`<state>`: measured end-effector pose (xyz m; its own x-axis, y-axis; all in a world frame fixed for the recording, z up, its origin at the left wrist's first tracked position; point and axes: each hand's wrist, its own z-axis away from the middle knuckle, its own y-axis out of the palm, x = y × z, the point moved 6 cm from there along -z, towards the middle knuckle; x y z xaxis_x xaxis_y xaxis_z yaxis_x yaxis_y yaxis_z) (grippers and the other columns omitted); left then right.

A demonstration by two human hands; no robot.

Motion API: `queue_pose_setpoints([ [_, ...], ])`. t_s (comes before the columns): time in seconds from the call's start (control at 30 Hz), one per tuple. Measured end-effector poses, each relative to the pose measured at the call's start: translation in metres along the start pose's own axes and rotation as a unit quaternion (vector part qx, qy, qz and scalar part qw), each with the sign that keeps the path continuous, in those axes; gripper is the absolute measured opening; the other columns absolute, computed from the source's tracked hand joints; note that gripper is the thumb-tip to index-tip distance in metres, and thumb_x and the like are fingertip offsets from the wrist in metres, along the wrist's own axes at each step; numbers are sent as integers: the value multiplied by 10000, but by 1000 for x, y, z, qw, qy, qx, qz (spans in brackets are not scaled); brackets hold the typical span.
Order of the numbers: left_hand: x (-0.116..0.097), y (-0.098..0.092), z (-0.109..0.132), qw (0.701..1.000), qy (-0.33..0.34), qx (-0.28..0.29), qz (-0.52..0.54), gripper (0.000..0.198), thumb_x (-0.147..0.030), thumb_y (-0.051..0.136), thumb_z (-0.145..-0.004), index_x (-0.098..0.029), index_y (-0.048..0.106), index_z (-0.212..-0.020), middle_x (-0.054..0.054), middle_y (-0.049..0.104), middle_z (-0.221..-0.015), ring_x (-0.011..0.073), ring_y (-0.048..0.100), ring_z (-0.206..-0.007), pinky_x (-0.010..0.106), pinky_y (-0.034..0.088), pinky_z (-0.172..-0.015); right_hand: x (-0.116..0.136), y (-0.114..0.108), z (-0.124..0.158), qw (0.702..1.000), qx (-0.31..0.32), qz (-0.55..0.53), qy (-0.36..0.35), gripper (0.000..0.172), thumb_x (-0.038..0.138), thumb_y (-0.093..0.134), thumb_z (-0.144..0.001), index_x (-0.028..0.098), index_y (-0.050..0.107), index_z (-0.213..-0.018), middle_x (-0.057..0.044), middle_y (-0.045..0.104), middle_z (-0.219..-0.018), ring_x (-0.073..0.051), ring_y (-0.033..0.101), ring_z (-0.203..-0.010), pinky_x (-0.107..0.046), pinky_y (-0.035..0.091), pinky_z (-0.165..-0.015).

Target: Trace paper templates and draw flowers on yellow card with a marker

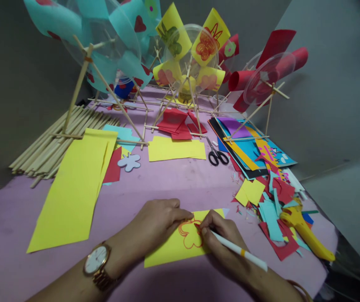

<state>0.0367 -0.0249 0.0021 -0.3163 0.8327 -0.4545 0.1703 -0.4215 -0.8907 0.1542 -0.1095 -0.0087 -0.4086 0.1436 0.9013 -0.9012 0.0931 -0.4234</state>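
Working at the pink table over a yellow sheet lying flat at its near side. Bracing it with the left hand, unclenched and grasping nothing, likely against slipping. With the right hand, pinching a white marker low, apparently for finer control over the red outline.

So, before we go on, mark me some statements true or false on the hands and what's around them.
1. The right hand holds a white marker. True.
2. The left hand grips a wooden stick. False: it rests on the drawn-on yellow sheet.
3. The drawing is blue. False: its lines are orange-red.
4. A watch is on the left wrist. True.
5. Black-handled scissors lie on the table. True.
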Motion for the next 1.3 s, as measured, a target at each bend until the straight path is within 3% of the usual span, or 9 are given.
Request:
queue_pose_setpoints([
  [0.77, 0, -1, 0, 1000, 2, -5, 8, 264, -208, 497, -929, -342, 644, -1102, -27, 550, -725, 123, 545, -647, 223, 298, -550, 2, 2, -3, 996, 9, 90, 13, 139, 270, 403, -795, 204, 487, -706, 44, 429, -542, -130, 414, -488, -223, 292, -470],
  [1.3, 1, 1, -1, 1000, 7, -9, 10, 255, -227, 477, -941, -340, 641, -1101, -31, 550, -718, 121, 531, -633, 231, 282, -543, 2, 0, -1, 996, -6, 91, 21, 134, 246, 407, -787, 201, 495, -696, 45, 449, -531, -128, 436, -480, -219, 300, -463],
])
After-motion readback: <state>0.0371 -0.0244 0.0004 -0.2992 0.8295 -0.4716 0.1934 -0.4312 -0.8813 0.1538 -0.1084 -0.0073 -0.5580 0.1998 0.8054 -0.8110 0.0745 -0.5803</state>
